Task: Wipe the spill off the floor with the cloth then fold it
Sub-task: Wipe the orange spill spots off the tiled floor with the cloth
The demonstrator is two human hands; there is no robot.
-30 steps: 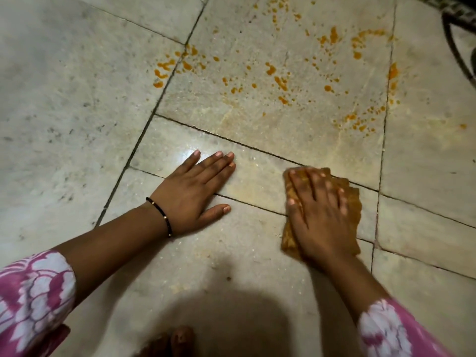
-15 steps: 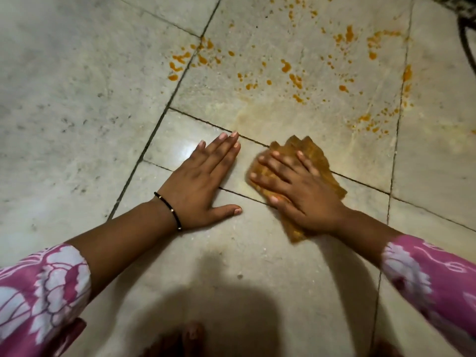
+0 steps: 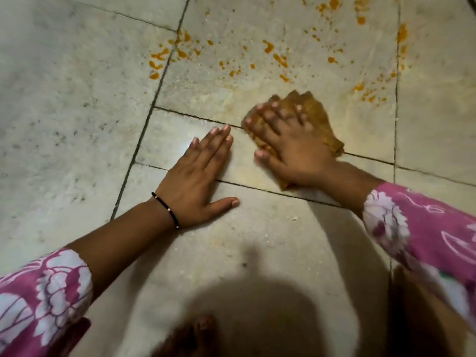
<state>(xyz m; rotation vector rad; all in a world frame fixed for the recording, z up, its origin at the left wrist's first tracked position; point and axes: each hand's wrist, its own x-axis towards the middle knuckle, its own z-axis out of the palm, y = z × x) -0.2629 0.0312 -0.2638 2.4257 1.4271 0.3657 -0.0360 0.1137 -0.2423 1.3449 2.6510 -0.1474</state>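
An orange-brown cloth [image 3: 319, 117] lies bunched flat on the pale stone floor. My right hand [image 3: 288, 145] presses down on it with spread, straight fingers and covers most of it. Orange spill drops [image 3: 269, 46] are scattered over the tile just beyond the cloth, with more drops at the far right [image 3: 368, 95] and a cluster on the dark joint at the left [image 3: 164, 55]. My left hand [image 3: 198, 181], with a black bracelet at the wrist, lies flat on the floor to the left of the cloth, palm down, fingers straight.
Dark joints [image 3: 144, 132] divide the stone floor tiles. Below the hands lies my own shadow [image 3: 247, 318], with toes [image 3: 201, 328] showing at the bottom edge. A faint yellowish smear [image 3: 226, 96] marks the tile left of the cloth.
My right hand has pushed the cloth forward and leftward across the tile joint toward the orange drops. My left hand has stayed planted on the floor.
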